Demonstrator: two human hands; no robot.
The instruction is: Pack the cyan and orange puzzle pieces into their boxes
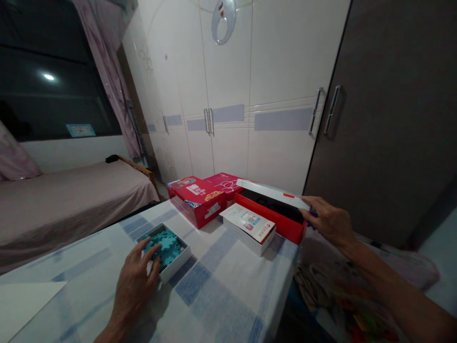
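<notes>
My left hand [134, 281] rests over the near left side of a small white open box [175, 267], its fingers apart and lightly bent. Inside that box lie teal pieces [167, 247] with jagged, jigsaw-like edges, and my fingertips are at them. At the table's right end, my right hand [332, 221] grips the white lid [273, 191] of a long red box [294, 232], its fingers closed on the right end. The lid is raised and tilted, showing a dark interior. Something small and purple [313, 214] shows by my right fingers, too hidden to name.
A white box with a printed card [250, 224] stands in front of the red box. Two red gift boxes [196, 200] [223, 181] sit behind to the left. White paper [24, 305] lies at the near left. Beyond are a bed [71, 195] and wardrobe [228, 152].
</notes>
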